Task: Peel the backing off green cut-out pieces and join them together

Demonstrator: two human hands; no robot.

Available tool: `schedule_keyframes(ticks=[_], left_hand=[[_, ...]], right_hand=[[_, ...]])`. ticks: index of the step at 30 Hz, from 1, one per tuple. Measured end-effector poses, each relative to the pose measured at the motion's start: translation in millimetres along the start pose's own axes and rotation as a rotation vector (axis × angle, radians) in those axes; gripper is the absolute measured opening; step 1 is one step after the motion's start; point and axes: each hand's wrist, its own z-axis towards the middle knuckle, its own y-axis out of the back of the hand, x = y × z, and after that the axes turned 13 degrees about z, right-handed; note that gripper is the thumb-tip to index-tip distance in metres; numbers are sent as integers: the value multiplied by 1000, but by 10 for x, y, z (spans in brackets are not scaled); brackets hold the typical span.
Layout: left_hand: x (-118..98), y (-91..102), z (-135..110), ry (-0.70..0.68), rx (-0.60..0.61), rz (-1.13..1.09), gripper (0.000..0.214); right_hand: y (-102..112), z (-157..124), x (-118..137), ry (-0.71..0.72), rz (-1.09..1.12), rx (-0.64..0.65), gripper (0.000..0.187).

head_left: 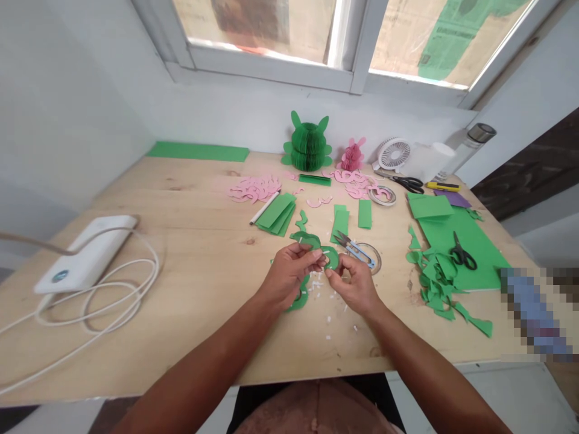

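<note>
My left hand [292, 271] and my right hand [355, 283] meet just above the wooden table [203, 265]. Both pinch a curved green paper cutout [332, 258] between their fingertips. More green cutouts lie under my left hand, one showing at its wrist [299, 299] and another beyond the fingers [307, 239]. Small white paper bits [323, 289] are scattered below the hands. A small pair of snips [355, 248] lies just beyond my right hand, over a tape roll [373, 256].
Green paper sheets and offcuts [446, 265] with black scissors [462, 253] lie at the right. Pink cutouts [256, 188], folded green strips [275, 212], a green paper figure [309, 144] and a pink one [351, 157] sit further back. A white power bank [85, 253] with cable is at left.
</note>
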Motion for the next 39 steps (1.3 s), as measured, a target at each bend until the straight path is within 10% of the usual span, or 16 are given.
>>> schedule_keyframes(ticks=[25, 39], left_hand=[[-7, -67, -38, -35, -24, 29, 23], [-27, -6, 7, 72, 64, -118, 22]], right_hand=[[-1, -17, 23, 56, -63, -30, 23], [73, 20, 23, -148, 501, 124, 30]])
